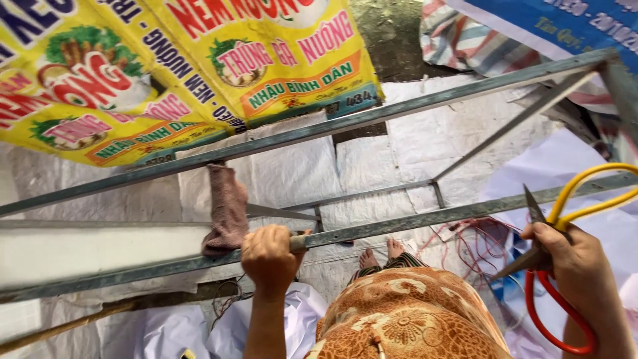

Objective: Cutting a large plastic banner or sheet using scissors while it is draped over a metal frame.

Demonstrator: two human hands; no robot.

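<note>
Orange patterned clothes (405, 312) sit closest. Left hand (269, 259) grips the metal bar (412, 219). Right hand (571, 256) holds scissors (555, 219). Big yellow sign (173, 66) hangs top left, blue sign (558, 23) top right.

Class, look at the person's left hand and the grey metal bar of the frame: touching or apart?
Touching. The head view shows the left hand with fingers curled over the metal bar, gripping it.

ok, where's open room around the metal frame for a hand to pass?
Open gap between the two long rails, right of the hanging brown cloth, up to the diagonal brace. Crowded: near rail gripped by left hand; right hand holds scissors over tangled red cords.
</note>
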